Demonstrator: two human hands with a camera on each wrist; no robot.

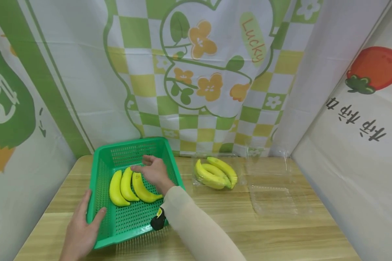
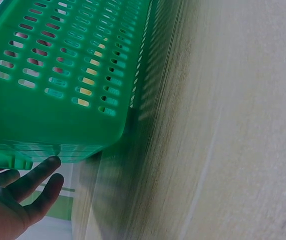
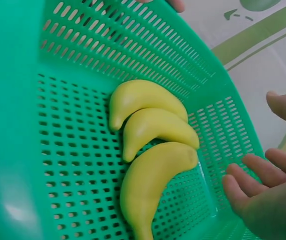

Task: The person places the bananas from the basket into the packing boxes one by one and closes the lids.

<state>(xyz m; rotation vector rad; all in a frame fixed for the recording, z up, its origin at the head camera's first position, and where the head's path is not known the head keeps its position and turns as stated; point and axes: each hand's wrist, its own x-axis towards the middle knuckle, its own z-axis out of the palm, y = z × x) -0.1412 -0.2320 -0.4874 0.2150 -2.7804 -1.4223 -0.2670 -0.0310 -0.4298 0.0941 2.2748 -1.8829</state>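
Note:
In the head view, three yellow bananas point(image 1: 126, 185) lie side by side in a green plastic basket point(image 1: 130, 233) with slotted walls. My right hand point(image 1: 155, 173) hovers over the back right of the basket, fingers spread and holding nothing. The right wrist view shows that hand point(image 3: 270, 192) beside the bananas point(image 3: 155, 172), palm and fingers bare. At the basket's left rim, my left hand point(image 1: 81, 228) rests with its thumb over the rim and fingers along the outside. Loosely extended fingers point(image 2: 37, 180) lie by the basket's outer wall in the left wrist view.
Right of the basket, more bananas point(image 1: 215, 174) sit in a clear plastic container point(image 1: 196, 181). Another clear container point(image 1: 274, 199) stands opened farther right on the wooden table point(image 1: 222, 232). A patterned curtain point(image 1: 189, 123) hangs behind, with printed cloth at both sides.

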